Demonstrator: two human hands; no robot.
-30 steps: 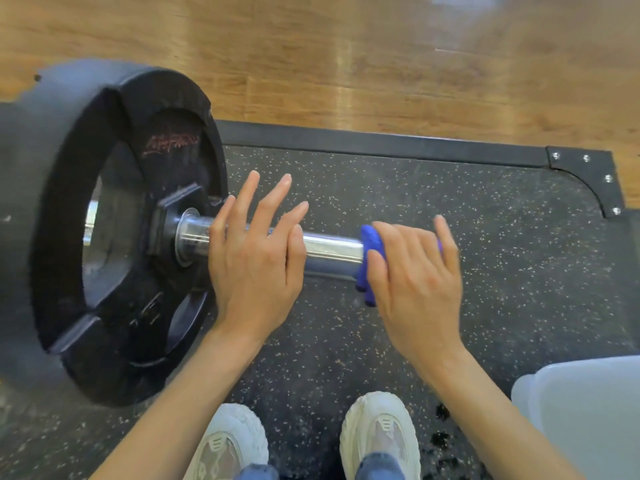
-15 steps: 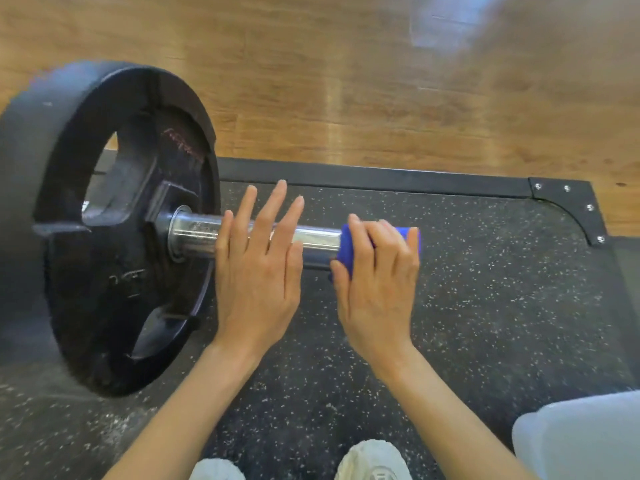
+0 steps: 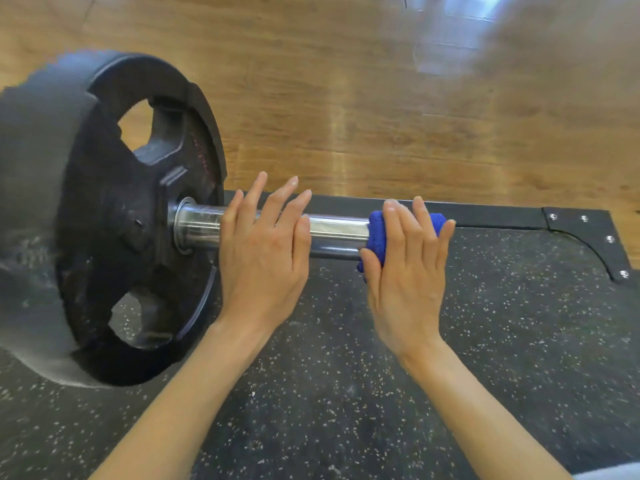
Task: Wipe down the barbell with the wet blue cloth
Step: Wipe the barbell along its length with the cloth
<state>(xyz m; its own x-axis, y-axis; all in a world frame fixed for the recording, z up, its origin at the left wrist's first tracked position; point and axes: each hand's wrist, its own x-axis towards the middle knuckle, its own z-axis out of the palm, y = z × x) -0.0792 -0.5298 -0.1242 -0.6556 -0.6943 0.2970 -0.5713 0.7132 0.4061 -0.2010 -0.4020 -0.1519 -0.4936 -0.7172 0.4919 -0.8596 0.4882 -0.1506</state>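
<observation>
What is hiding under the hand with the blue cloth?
Under the right hand is the blue cloth, bunched over the end of the shiny barbell sleeve. The sleeve's tip is covered, so it cannot be seen.

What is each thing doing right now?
left hand: flat, fingers straight, resting on the bar
right hand: presses the cloth onto the bar's end
blue cloth: bunched around the bar
barbell sleeve: shiny, bare between the hands
weight plate: upright on the mat
</observation>
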